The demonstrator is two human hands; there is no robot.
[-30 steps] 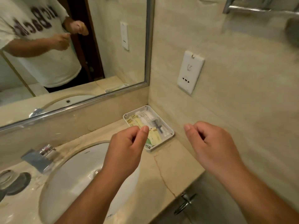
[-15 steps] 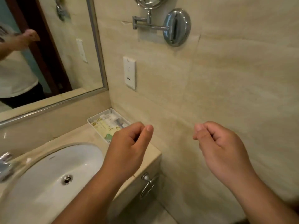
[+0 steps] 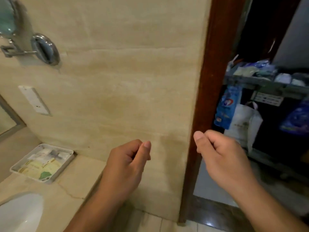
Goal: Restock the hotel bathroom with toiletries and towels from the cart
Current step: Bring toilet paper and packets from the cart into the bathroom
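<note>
Though cart labels blur unreadable, left hand and right hand grips loosely curled, empty

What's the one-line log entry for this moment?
left hand: empty, loosely curled | right hand: empty, loosely curled | tray: stocked, on counter | cart: visible through doorway | towels: none seen

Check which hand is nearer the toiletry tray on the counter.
Left. The left hand hangs just right of the tray; the right hand is farther right, across the door frame.
</note>
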